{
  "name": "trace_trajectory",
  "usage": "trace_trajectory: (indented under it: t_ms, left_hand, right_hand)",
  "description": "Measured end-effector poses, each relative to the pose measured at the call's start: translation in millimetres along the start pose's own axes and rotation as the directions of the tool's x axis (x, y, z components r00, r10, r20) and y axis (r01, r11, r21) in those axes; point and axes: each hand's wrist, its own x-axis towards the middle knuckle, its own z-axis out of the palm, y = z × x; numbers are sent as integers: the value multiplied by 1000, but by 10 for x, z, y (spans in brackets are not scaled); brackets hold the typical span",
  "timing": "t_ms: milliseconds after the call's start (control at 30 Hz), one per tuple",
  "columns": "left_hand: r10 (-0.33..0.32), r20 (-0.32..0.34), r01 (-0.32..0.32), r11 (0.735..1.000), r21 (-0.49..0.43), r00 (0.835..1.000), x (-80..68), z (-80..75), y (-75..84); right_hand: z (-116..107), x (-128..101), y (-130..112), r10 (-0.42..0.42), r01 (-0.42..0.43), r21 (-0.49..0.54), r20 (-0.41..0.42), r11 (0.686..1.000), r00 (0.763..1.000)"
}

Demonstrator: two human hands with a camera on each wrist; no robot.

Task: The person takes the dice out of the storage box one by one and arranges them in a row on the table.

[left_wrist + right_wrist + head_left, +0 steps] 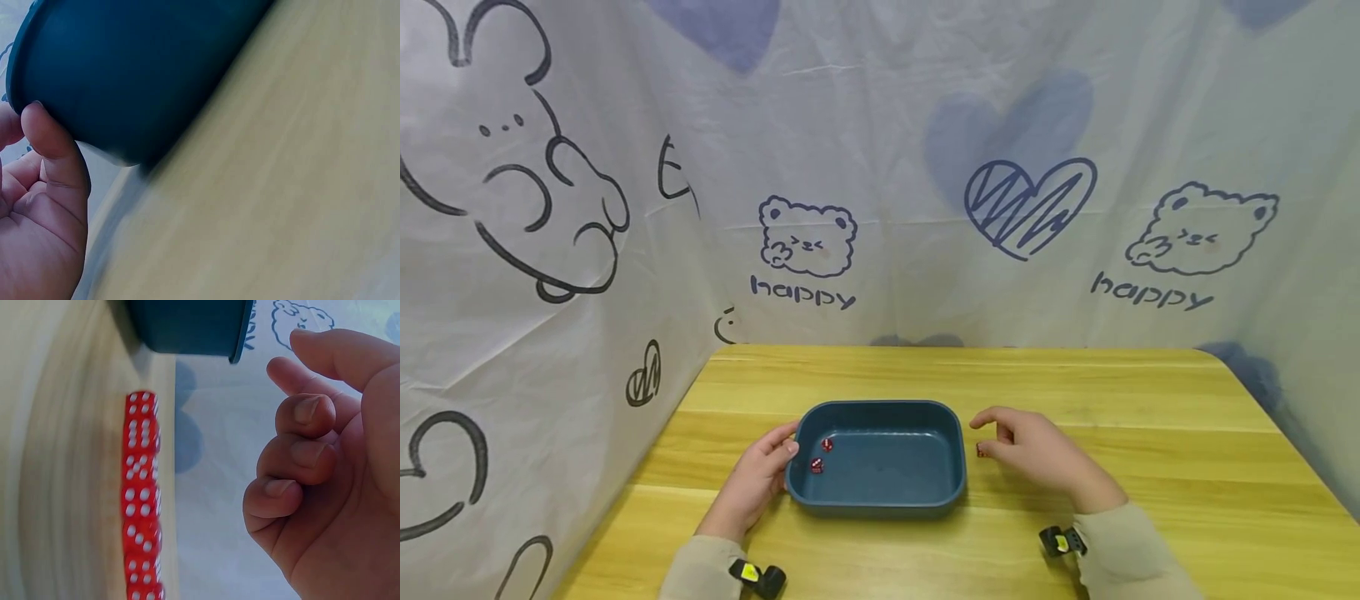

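Observation:
A dark teal rectangular tray stands on the wooden table, with two red dice inside near its left end, one die behind the other die. My left hand grips the tray's left end, thumb at the rim. To the right of the tray is my right hand, thumb and index finger apart and the other fingers curled loosely, holding nothing. Beside it in the right wrist view runs a straight row of several red dice with white pips. The head view shows just one die by the thumb; the hand hides the others.
Behind the table hangs a pale cloth printed with hearts and bears, and more cloth closes in both sides. A black band with a small device is on each wrist.

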Motion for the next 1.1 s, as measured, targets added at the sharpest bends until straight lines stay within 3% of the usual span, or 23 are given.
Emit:
trace_trajectory:
  t_ms: [467,1100]
  left_hand:
    - [11,1,-11,1000,24,1000,5,-14,-18]
    - [-2,4,2,1000,14,1000,5,-23,-15]
  right_hand:
    - [96,166,-277,-100,100,3,53,995,994]
    - [329,352,-613,-157,160,-10,144,987,977]
